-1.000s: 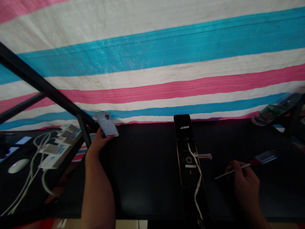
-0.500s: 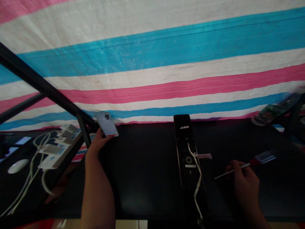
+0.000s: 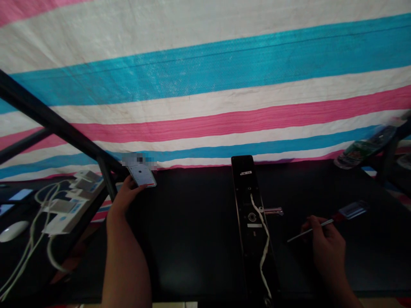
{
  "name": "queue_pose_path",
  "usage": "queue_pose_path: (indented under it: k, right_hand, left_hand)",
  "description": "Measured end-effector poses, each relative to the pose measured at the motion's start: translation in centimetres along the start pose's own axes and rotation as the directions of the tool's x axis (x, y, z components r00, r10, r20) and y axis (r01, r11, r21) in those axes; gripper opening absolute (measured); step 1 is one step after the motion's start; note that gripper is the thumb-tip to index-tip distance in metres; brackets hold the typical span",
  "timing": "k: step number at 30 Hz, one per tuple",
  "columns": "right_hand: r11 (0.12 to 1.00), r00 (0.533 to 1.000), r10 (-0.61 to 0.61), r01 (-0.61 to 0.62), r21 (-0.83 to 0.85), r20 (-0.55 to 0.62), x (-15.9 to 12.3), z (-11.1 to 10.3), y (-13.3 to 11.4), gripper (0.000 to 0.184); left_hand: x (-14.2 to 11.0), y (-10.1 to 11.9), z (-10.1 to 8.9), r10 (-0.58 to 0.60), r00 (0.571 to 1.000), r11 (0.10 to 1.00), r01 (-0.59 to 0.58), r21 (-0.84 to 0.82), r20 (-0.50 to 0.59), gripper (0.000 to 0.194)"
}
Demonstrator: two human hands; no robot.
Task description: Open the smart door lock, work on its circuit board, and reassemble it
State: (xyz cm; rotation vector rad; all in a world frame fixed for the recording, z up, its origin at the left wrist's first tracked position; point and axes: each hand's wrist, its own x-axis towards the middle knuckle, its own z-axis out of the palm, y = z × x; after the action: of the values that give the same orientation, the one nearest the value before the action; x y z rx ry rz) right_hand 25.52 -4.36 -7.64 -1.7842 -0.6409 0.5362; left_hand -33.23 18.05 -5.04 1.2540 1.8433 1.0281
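Observation:
My left hand (image 3: 126,194) is closed around a smartphone (image 3: 143,175) with a lit white screen, held tilted at the back left of the black table. In my right hand (image 3: 326,239) is a screwdriver (image 3: 349,210), gripped by its metal shaft. Its clear and red handle points to the right and its tip to the left. Between the hands lies a long black door lock panel (image 3: 245,201), back side up, touched by neither hand. A white cable (image 3: 265,246) runs along it, and a shiny lever handle (image 3: 272,211) sticks out on its right.
At the left stands a white power strip (image 3: 64,216) with plugs and cables, near a white mouse (image 3: 13,231). A dark metal frame bar (image 3: 64,130) slants above them. A plastic bottle (image 3: 353,154) leans at the back right. Striped sheeting (image 3: 205,85) hangs behind the table.
The whole view has shifted slightly, so most things appear a little further left. The phone's screen shows different content. Both hands keep their holds.

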Motion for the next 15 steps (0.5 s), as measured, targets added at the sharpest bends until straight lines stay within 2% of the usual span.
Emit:
queue_pose_path:
  k: [7,15]
  right_hand:
    - [1.000,1.000,0.001,-0.001,-0.014,-0.004,-0.1,0.0,-0.4,0.058]
    - [1.000,1.000,0.011,-0.011,-0.010,-0.007,-0.1,0.1,-0.6,0.062]
  left_hand:
    - [0.2,-0.4,-0.1,0.035,0.999,0.999,-0.034,-0.037,0.019,0.069]
    - [0.6,-1.4,-0.4,0.042,0.998,0.992,-0.046,-0.118,-0.039,0.065]
